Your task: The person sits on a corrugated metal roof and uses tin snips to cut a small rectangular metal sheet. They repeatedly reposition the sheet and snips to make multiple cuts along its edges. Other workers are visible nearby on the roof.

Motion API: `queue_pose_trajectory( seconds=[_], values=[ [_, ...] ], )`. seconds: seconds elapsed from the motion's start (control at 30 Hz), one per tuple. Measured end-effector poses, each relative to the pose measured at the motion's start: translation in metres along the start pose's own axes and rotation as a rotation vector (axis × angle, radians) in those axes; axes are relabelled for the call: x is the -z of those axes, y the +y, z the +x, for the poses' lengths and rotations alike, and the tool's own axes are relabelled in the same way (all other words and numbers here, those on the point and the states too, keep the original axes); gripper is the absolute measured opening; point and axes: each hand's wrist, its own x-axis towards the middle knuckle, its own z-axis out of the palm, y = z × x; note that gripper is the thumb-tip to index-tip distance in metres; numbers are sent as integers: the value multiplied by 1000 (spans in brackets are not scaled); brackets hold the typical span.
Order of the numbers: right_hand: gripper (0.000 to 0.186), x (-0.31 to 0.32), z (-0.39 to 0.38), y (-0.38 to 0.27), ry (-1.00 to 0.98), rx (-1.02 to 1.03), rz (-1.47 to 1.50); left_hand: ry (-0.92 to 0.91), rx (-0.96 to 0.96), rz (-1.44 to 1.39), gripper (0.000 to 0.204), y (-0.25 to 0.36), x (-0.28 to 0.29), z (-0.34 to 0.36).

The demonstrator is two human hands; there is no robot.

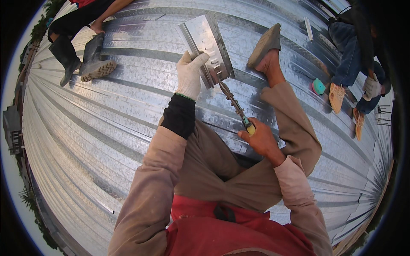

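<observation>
My left hand [190,74], in a white glove, is closed on the near left edge of a bent piece of shiny sheet metal [205,36], with the thumb over its folded side. The piece is tilted up in front of me. In my bare right hand [259,138] are tin snips [233,102] with a yellow and green handle, gripped by closed fingers. Their tip meets the near end of the sheet metal. Whether the blades are apart is too small to tell.
I sit on a ribbed metal roof [106,115]. A person in black boots [92,55] sits at the far left. Another person in jeans [344,47] is at the right, near a round turquoise-and-pink object [318,86] and a narrow metal strip [308,29]. My sandalled foot [267,49] rests ahead.
</observation>
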Motion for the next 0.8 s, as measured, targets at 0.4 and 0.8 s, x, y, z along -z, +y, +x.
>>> queue_pose_trajectory(
  seconds=[0.4,0.8],
  values=[
    [59,-1,-1,-1,11,-14,-17,-28,-14,-166,30,8,4,-6],
    [62,-1,0,-2,-25,-30,-95,-44,-154,90,27,-9,17,4]
  ],
)
